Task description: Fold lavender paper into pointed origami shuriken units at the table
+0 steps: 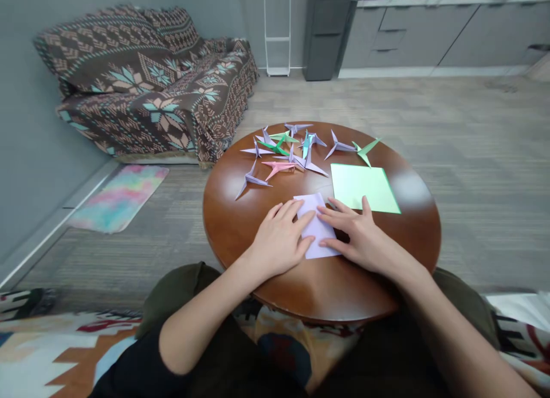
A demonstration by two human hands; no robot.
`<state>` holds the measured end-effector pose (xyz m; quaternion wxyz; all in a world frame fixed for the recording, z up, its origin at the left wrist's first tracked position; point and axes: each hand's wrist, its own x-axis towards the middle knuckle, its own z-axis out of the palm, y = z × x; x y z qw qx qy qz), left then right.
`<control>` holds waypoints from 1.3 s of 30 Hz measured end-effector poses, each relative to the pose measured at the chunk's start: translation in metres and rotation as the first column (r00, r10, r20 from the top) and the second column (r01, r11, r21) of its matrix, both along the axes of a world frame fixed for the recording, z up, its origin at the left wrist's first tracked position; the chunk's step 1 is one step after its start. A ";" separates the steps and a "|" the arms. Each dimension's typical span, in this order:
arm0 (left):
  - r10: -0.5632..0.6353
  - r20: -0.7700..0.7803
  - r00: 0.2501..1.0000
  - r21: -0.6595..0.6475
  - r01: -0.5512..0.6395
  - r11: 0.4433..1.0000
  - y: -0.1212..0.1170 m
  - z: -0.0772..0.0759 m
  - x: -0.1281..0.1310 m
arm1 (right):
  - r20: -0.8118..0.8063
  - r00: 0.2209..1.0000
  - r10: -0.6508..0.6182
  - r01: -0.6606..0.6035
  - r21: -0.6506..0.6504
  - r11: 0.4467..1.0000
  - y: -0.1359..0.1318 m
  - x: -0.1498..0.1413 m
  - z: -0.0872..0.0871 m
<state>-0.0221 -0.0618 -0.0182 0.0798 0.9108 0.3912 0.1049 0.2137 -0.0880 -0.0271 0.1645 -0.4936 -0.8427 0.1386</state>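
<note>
Home living area: throw-covered sofa (163, 106), pastel floor mat (122, 196), grey kitchen cabinets (421, 40) below pale countertop (455, 1), same room.

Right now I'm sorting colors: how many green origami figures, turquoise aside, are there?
3: a pale green figure at the far right, another pale green figure toward the back, and a darker green figure just in front. Overlaps may hide more.

Grey wall (26, 129), patterned sofa (150, 94) — pastel mat (122, 197) nearby, grey floor (429, 120), cabinets (415, 40).

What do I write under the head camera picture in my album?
On a brown table: left hand and right hand on purple paper, colourful folded shapes beyond.
</note>
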 end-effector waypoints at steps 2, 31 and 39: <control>-0.015 0.006 1.000 -0.011 0.015 1.000 0.001 0.001 -0.001 | -0.013 1.000 -0.013 0.013 0.008 1.000 0.003 0.001 -0.004; -0.013 -0.027 1.000 -0.061 0.011 0.998 -0.006 0.011 -0.001 | 0.136 0.988 -0.079 0.018 0.398 0.917 0.030 0.012 -0.012; -0.014 -0.022 1.000 -0.064 0.012 0.998 -0.007 0.013 -0.001 | 0.187 0.982 -0.023 -0.056 0.407 0.912 -0.001 0.018 -0.006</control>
